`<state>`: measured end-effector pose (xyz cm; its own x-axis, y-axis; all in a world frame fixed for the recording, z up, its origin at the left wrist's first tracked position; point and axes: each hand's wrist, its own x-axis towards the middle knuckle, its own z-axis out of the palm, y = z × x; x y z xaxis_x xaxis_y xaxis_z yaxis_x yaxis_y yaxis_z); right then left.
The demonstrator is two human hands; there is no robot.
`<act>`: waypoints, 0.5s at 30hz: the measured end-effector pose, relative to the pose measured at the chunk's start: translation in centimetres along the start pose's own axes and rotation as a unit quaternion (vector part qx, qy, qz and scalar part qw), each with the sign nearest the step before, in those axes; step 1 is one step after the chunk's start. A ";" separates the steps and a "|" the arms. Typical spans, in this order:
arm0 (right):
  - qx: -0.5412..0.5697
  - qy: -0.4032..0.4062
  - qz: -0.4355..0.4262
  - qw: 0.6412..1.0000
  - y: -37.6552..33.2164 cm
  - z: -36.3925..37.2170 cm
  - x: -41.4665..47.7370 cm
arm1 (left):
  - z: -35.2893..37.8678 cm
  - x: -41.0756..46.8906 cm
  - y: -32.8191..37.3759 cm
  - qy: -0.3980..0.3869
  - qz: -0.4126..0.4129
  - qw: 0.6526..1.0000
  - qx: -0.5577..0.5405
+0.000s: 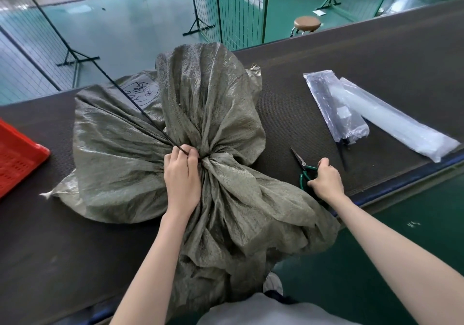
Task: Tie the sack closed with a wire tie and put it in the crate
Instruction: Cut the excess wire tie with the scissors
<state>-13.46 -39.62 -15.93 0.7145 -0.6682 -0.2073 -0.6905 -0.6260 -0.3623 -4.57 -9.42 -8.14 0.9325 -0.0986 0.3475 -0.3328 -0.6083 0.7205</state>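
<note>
- Left hand [182, 176] curls round the gathered neck of the green woven sack [208, 103], pinching the black wire tie [136, 103].
- Right hand [326, 180] grips green-handled scissors [301, 160] near the table's [351, 61] front edge.
- Sack lies mid-table; red crate [17, 154] at the left edge.

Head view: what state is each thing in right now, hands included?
sack: on the table, neck gathered, not in the crate.
wire tie: runs into the gathered neck, long tail sticking out untrimmed.
left hand: grips the wire tie at the neck.
right hand: grips the handles of the scissors.
scissors: blades shut.
crate: at the left edge, only a corner visible.
tie packets: lying on the table.
</note>
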 end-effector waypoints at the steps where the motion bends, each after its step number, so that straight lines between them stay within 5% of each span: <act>1: 0.005 -0.002 0.011 1.000 0.1 -0.1 0.1 | -0.1 -0.1 0.0 -0.004 -0.002 1.000 -0.006; 9: 0.224 0.050 0.046 0.972 -2.1 -2.9 0.9 | -1.4 0.7 0.4 0.003 -0.092 0.989 -0.117; 11: 0.397 0.004 0.047 0.917 -4.4 -4.3 0.2 | -1.9 1.0 0.2 0.009 -0.108 0.982 -0.151; 15: 0.646 -0.169 -0.008 0.744 -10.2 -8.5 -3.8 | -3.2 1.8 -0.2 0.026 -0.166 0.946 -0.277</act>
<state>-10.08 -34.17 -3.72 0.8596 -0.3893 -0.3311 -0.1532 0.4218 -0.8936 -3.28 -6.97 -5.70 0.9952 0.0726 0.0663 -0.0595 -0.0916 0.9940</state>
